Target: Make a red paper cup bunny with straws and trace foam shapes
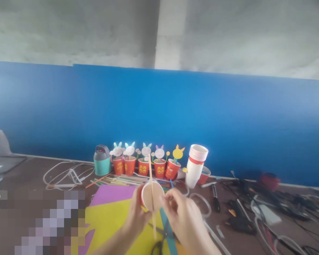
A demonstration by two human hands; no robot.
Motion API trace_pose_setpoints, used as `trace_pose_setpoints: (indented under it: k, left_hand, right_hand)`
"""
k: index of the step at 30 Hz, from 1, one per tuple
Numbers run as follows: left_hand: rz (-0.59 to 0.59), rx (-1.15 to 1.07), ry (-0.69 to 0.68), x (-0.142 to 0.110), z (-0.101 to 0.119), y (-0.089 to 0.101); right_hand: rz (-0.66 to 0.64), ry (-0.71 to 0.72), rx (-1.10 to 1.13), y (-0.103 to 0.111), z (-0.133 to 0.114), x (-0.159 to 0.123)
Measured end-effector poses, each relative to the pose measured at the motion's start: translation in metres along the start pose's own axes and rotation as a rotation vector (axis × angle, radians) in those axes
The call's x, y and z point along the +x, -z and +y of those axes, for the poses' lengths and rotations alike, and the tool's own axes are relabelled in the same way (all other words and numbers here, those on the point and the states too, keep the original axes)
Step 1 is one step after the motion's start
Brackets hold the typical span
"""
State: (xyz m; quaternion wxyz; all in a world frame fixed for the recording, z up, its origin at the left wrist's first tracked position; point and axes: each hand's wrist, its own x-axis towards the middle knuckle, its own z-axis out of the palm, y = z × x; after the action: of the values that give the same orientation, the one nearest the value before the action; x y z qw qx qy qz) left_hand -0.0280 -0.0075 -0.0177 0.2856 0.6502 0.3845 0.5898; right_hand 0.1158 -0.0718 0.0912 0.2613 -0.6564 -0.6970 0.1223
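My left hand [137, 209] is wrapped round a paper cup [146, 198], whose pale round end with a white rim faces me. Across that end runs a thin light-coloured stick [150, 173], reaching above and below the cup. My right hand [184, 212] is at the cup's right edge, thumb and fingers drawn together in a pinch; anything tiny between them is hidden. Under both hands lie a yellow paper sheet [108, 219], a purple sheet [114, 194] and scissors [159, 244], partly covered by the stick and hands.
Several red paper cups [129, 165] with rabbit-faced paper figures stand along the blue partition [159, 106]. A stack of white cups [195, 166] leans to their right, a teal-and-grey container [102, 161] left. Coloured sticks [122, 180] lie before them; a glue gun [240, 219] and cables spread right.
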Motion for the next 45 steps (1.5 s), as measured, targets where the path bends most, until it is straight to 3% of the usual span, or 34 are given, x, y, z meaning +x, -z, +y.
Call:
trace_pose_setpoints:
  k: [3, 10, 16, 23, 26, 29, 35, 40, 45]
  left_hand:
    - [0.143, 0.018, 0.038, 0.003, -0.007, 0.0]
    - [0.301, -0.027, 0.104, 0.011, -0.007, 0.002]
    - [0.508, -0.29, 0.311, 0.037, 0.0, 0.018]
    - [0.527, -0.367, 0.383, 0.04, -0.005, 0.024]
    - [0.475, -0.337, 0.333, 0.038, -0.005, 0.021]
    - [0.396, -0.292, 0.273, 0.032, -0.002, 0.016]
    - [0.268, -0.204, 0.222, 0.022, -0.004, 0.011]
    - [0.289, -0.156, 0.155, 0.022, -0.007, 0.01]
    - [0.272, 0.005, 0.1, 0.019, -0.013, 0.011]
  right_hand:
    - [-0.113, -0.011, 0.02, -0.001, 0.005, 0.001]
    - [-0.367, 0.039, 0.135, -0.027, 0.002, -0.002]
    - [-0.554, -0.113, 0.115, 0.0, 0.033, -0.014]
    - [-0.547, -0.116, 0.104, 0.023, 0.046, -0.029]
    - [-0.492, -0.073, 0.137, 0.034, 0.038, -0.025]
    - [-0.526, -0.017, 0.242, 0.042, 0.034, -0.015]
    - [-0.507, -0.065, 0.328, 0.043, 0.039, 0.0]
    - [-0.678, -0.075, 0.276, 0.043, 0.037, -0.006]
    - [-0.633, -0.083, 0.254, 0.04, 0.035, -0.013]
